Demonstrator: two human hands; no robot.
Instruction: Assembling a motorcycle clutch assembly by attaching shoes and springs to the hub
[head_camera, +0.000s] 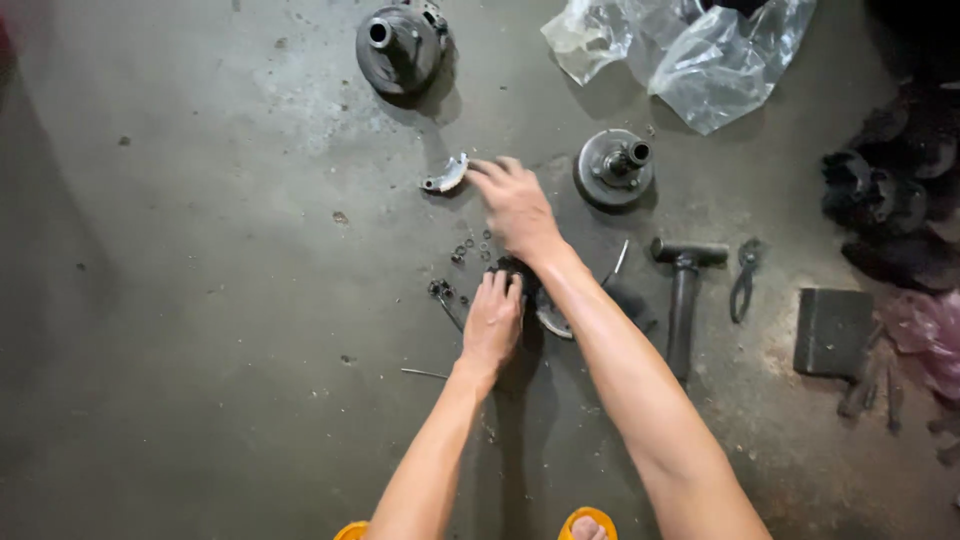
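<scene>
Right hand stretched mid-frame, fingers spread, tips at a curved metal shoe, left hand flat, open on a dark part, crumpled clear plastic bag upper right

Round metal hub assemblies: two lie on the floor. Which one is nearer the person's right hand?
The lower hub assembly, just right of the right hand. The other hub assembly lies farther off, at the frame's top edge.

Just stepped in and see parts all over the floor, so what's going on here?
A person crouches over a concrete floor. The right hand reaches toward a curved metal shoe, fingertips beside it. The left hand presses on a dark part. Small washers, two round hub assemblies, a hammer and pliers lie around.
</scene>
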